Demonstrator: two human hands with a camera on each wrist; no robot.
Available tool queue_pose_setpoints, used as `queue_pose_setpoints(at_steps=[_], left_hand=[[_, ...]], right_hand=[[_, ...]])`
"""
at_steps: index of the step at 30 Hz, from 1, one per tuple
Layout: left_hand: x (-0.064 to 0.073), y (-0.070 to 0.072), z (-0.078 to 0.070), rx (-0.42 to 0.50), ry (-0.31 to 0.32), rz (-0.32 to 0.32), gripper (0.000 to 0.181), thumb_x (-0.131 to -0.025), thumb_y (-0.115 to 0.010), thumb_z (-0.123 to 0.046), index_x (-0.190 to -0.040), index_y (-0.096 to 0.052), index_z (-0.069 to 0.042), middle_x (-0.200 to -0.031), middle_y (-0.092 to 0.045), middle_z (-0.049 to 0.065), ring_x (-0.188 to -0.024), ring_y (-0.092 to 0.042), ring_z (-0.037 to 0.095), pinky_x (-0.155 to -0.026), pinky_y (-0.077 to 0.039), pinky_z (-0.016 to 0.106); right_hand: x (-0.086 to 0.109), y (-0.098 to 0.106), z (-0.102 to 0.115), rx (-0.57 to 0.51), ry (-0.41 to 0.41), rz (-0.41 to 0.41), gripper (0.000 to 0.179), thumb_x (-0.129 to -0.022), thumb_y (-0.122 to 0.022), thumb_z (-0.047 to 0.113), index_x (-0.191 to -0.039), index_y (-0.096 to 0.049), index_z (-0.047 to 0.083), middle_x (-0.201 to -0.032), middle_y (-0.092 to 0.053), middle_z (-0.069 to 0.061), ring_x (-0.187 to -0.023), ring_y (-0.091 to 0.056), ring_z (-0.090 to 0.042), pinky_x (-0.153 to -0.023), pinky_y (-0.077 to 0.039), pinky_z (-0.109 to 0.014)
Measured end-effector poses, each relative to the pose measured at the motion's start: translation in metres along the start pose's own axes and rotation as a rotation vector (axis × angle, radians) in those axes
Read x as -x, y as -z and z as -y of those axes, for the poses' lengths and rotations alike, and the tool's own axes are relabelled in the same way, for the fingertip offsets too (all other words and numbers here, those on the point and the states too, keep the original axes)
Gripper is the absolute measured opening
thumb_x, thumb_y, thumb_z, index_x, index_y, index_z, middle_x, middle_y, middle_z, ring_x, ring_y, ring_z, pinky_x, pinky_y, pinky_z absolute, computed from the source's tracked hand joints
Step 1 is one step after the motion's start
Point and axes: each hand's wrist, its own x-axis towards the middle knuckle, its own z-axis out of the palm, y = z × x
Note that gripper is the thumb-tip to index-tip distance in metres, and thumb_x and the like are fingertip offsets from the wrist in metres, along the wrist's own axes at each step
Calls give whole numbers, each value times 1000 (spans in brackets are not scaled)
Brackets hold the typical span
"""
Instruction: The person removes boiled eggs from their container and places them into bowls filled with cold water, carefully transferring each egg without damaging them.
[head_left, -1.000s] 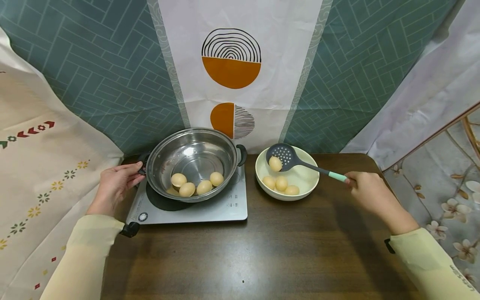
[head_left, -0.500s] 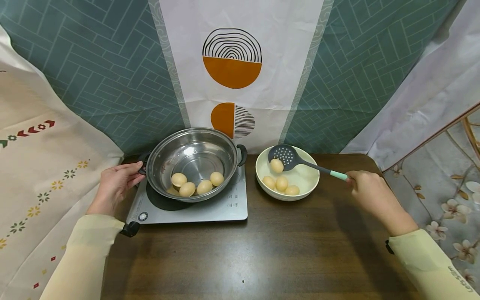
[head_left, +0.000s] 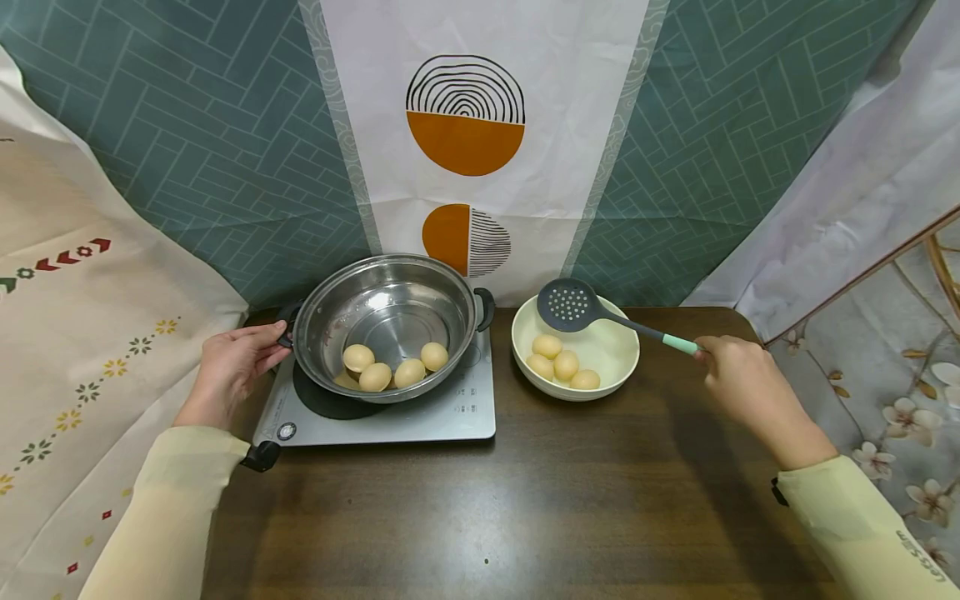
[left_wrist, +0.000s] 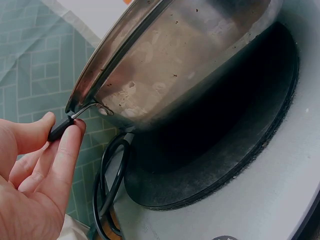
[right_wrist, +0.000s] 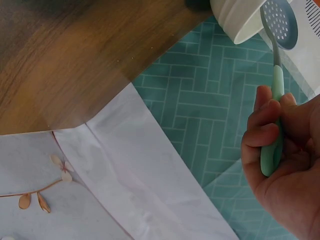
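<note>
At the left, my left hand [head_left: 236, 367] pinches the black side handle [left_wrist: 61, 129] of a steel pot [head_left: 390, 308] between thumb and fingers. Several pale eggs [head_left: 375, 377] lie along the near side inside the pot. My right hand [head_left: 742, 383] grips the mint-green handle [right_wrist: 272, 145] of a dark grey slotted skimmer [head_left: 567, 305], fingers curled round it. The skimmer's head carries nothing and hangs over the back of a cream bowl [head_left: 619, 354]. Inside that bowl, several eggs [head_left: 566, 365] cluster at the near left.
Under the pot is a silver induction cooktop [head_left: 420, 429] with a black heating zone [left_wrist: 200, 185]. A black cord [left_wrist: 107, 175] loops beside it. The brown wooden table [head_left: 570, 500] extends in front. Patterned cloths [head_left: 225, 125] hang behind and at both sides.
An egg has slid off the skimmer into the cream bowl, beside the others. The skimmer's head has lifted slightly toward the back. My left hand stays on the pot handle.
</note>
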Motion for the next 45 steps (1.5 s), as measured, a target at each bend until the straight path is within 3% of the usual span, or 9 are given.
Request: queue_pose_setpoints(at_steps=[10,16,23,34,39,45], left_hand=[[1,2,-1,28,-2,22,8,-77,-76,-10,-84,-74,-8,-73,-71,2,-61,-69,14,-65,-61,26],[0,2,-1,32,-9,18,7,-77,-76,-10,-83,-74,-8,-73,-71,2,-61,-69,14,-64,-61,26],[0,4,-1,27,-21,21,8,-77,-77,-10,-84,-74,-7,-74,-71,2,-61,-68,14,-64,-61,26],[-1,5,-1,17,-16,28,6,-77,-76,-10,-83,-75,-9,-73,-71,1,-61,-68,14,-65,-61,26],[-1,5,0,3,-14,17,6,-78,-76,-11,-83,-75,-9,-73,-71,1,-61,-68,14,-65,-61,26],[-1,2,0,-10,-7,5,5,-79,-75,-12,-83,-75,-11,-74,-72,0,-63,-69,13,-67,-61,26]], right_hand=[[-1,2,2,-26,-25,10,9,-86,-59,3,-90,-67,2,-68,-59,-9,-58,-49,-22,-48,-44,-44],[-3,8,9,-104,-79,44,14,-92,-56,9,-97,-67,2,-79,-68,-11,-64,-56,-22,-54,-47,-37],[-16,21,29,-165,-115,43,18,-96,-52,14,-96,-67,4,-82,-68,-12,-52,-44,-18,-47,-35,-26],[-48,28,87,-161,-11,-20,17,-94,-52,8,-99,-67,4,-85,-69,-11,-66,-55,-21,-57,-46,-33],[-62,27,113,-102,95,-37,18,-90,-51,-1,-98,-67,2,-85,-67,-10,-74,-62,-23,-62,-53,-38],[-72,21,138,-2,216,-63,17,-83,-56,-6,-94,-66,2,-82,-66,-10,-72,-64,-25,-59,-56,-39]])
